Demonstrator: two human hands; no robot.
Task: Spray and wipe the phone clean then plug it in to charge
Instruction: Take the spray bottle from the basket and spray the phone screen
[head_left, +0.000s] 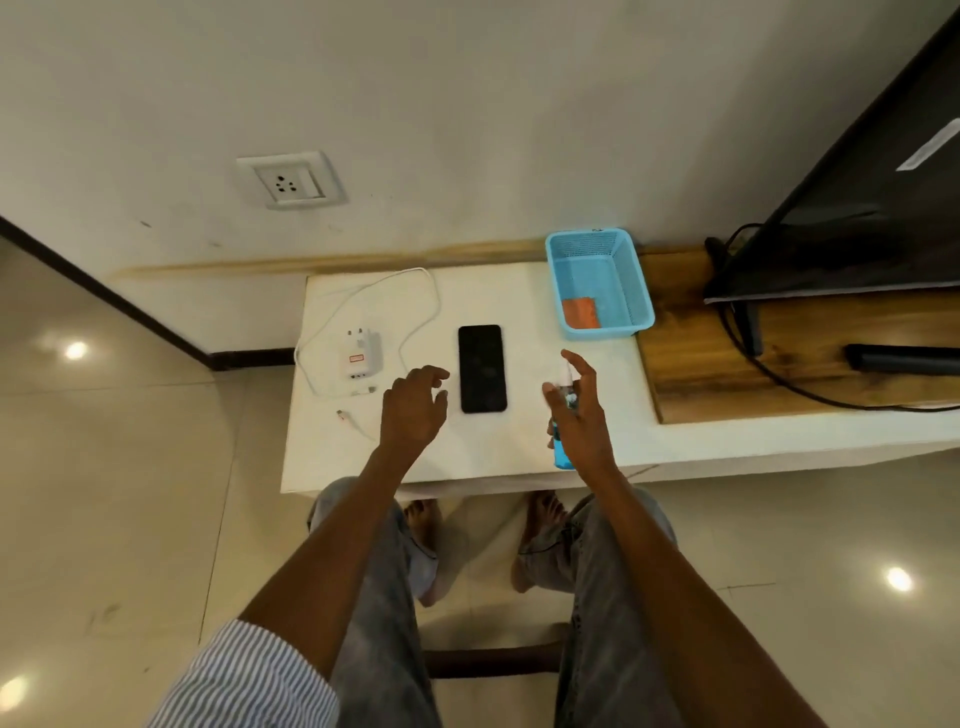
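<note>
A black phone (482, 368) lies screen up on the white table (498, 447). My right hand (576, 410) holds a small blue spray bottle (562, 451) with a white nozzle, just right of the phone. My left hand (413, 408) hovers left of the phone, fingers loosely curled and holding nothing. A white charger adapter (359, 355) with its white cable (415, 306) lies at the table's left; the cable's free plug (341, 414) rests near the front. A wall socket (288, 179) sits above.
A blue plastic basket (628, 275) holding an orange cloth (581, 313) stands at the table's back right. Beside it, a wooden shelf (696, 358) carries a black TV (857, 208), a black cable and a dark bar. My legs and feet show below the table.
</note>
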